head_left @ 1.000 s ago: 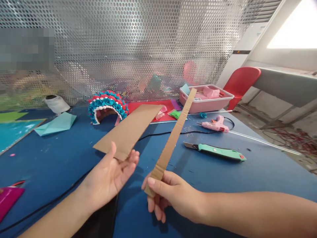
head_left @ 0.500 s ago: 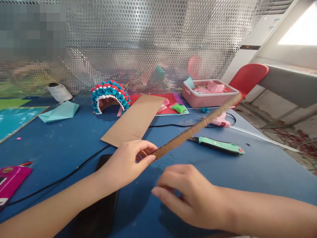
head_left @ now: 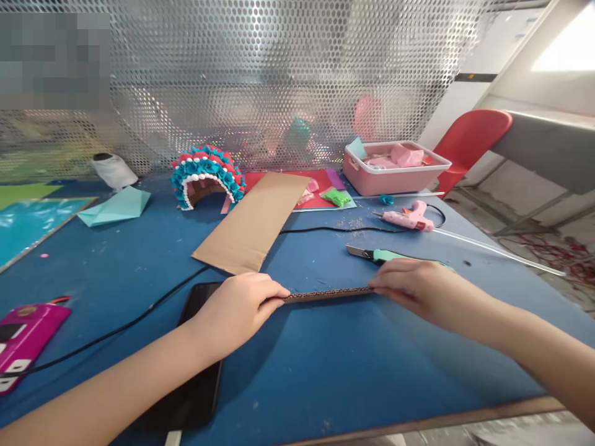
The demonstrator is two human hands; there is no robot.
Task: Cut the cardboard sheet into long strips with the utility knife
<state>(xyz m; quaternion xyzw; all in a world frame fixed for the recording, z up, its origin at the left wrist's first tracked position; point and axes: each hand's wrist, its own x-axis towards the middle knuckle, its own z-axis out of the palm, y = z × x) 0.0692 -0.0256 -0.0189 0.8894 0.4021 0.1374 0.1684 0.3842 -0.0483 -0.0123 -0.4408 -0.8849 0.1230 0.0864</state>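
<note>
A narrow cardboard strip (head_left: 328,294) is held level and edge-on just above the blue table (head_left: 353,365). My left hand (head_left: 242,306) pinches its left end, fingers closed. My right hand (head_left: 413,288) grips its right end, fingers closed over it. A wide cardboard sheet (head_left: 255,222) lies flat on the table just beyond my left hand. A green utility knife (head_left: 383,254) lies right behind my right hand, its handle partly hidden by it.
A pink glue gun (head_left: 409,218) and its black cord lie at the back right, near a pink tray (head_left: 395,176). A red-and-teal paper headpiece (head_left: 207,176), folded teal paper (head_left: 116,207), a black phone (head_left: 193,384) and a magenta item (head_left: 25,337) are around. Perforated metal screen behind.
The wide cardboard sheet was put down on the table. The strip passed to my left hand, swung down to level, and my right hand took its far end.
</note>
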